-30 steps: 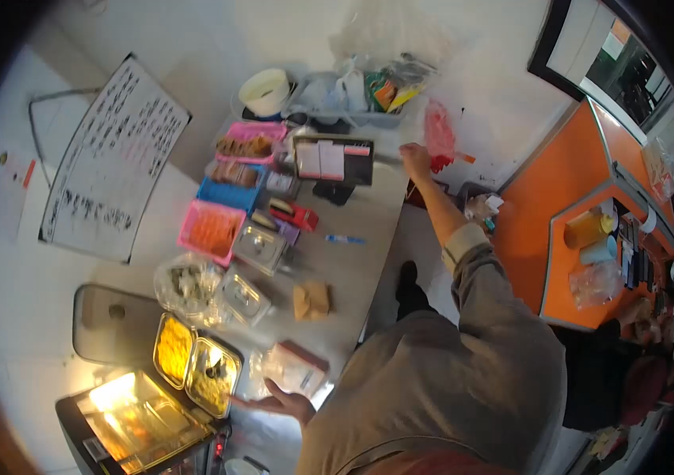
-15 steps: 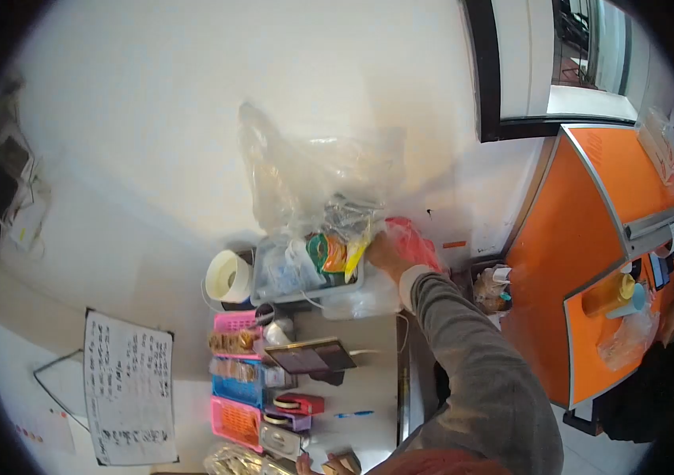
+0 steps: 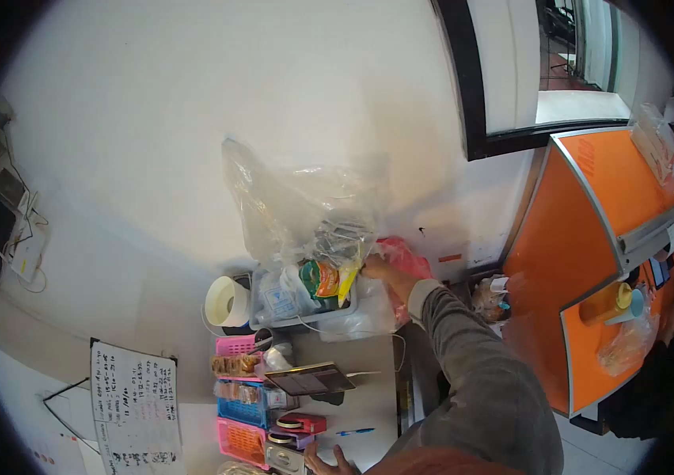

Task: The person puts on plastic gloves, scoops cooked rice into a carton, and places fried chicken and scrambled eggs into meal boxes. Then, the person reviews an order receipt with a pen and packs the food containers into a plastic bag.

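My right hand (image 3: pixel 383 271) reaches in from the right at the edge of a pale plastic tray (image 3: pixel 303 318) filled with packets. Its fingers are bent inward beside a yellow strip of packaging (image 3: pixel 347 285) and a large clear plastic bag (image 3: pixel 273 214); what they grip is hidden. A red plastic bag (image 3: pixel 408 257) lies just behind the hand. Inside the tray is a green and orange packet (image 3: pixel 321 279). At the bottom edge my left hand (image 3: pixel 327 461) is partly cut off, thumb and fingers apart, close to a metal container (image 3: pixel 283 457).
A white tub (image 3: pixel 226 301) stands left of the tray. Below are pink (image 3: pixel 242 439) and blue baskets (image 3: pixel 242 410), a propped tablet (image 3: pixel 311 380), a red tape dispenser (image 3: pixel 303 423) and a blue pen (image 3: pixel 355 431). An orange counter (image 3: pixel 535 277) is at right, with a person in dark clothing (image 3: pixel 641 392) beside it.
The view has shifted, so most of the scene sits lower. My right hand stays by the tray's edge. A small brown box beside my left hand is no longer in view.
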A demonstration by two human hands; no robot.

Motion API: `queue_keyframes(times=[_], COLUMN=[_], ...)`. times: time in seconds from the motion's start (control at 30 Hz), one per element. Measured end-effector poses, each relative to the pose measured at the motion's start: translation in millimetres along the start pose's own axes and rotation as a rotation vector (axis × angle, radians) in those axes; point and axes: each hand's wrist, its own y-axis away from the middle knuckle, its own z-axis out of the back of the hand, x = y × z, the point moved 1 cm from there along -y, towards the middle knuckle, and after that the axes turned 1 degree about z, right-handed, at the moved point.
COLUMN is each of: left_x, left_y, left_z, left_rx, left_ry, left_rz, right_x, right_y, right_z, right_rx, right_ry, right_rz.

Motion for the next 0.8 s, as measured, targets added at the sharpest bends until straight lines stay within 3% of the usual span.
queue_keyframes(times=[0.03, 0.1, 0.2, 0.27, 0.3, 0.37, 0.43, 0.5, 0.57, 0.63, 0.7, 0.77, 0.8], left_x=[9, 24, 46, 54, 58, 68, 74, 88, 45, 29, 6, -17, -30], left_y=[2, 4, 12, 20, 21, 26, 29, 30, 7, -9, -12, -12, -11], left_z=[-6, -14, -21, -28, -25, -13, -12, -26, -8, -6, -22, -46, -40], left_rx=[0.013, 0.035, 0.050, -0.035, 0.028, 0.151, 0.047, -0.035, 0.118, 0.197, 0.274, 0.191, 0.298], left_ry=[0.032, 0.077, 0.137, 0.235, 0.229, 0.217, 0.146, 0.252, 0.578, 0.647, 0.879, 0.792, 0.862], left_rz=[-0.003, -0.009, -0.024, 0.023, 0.018, 0.028, -0.061, -0.111, -0.101, -0.246, -0.161, -0.243, -0.221], right_x=[-1, -15, -25, -18, -40, -3, 50, 96, 143, 143, 177, 203, 209], right_y=[2, -17, -21, -12, -24, 22, 88, 175, 274, 324, 380, 432, 454], right_z=[7, 4, -15, 11, 6, 76, 159, 224, 255, 254, 264, 265, 267], right_rx=[0.026, 0.326, 0.091, -0.036, -0.182, -0.365, -0.444, -0.360, -0.269, -0.148, -0.116, -0.035, -0.001], right_ry=[-0.155, -0.587, -1.419, -1.687, -1.192, -1.719, -1.799, -1.732, -1.505, -1.260, -1.042, -0.910, -0.773], right_rz=[-0.040, -0.053, -0.400, -0.438, -0.148, -0.317, -0.214, -0.010, 0.386, 0.476, 0.559, 0.495, 0.478])
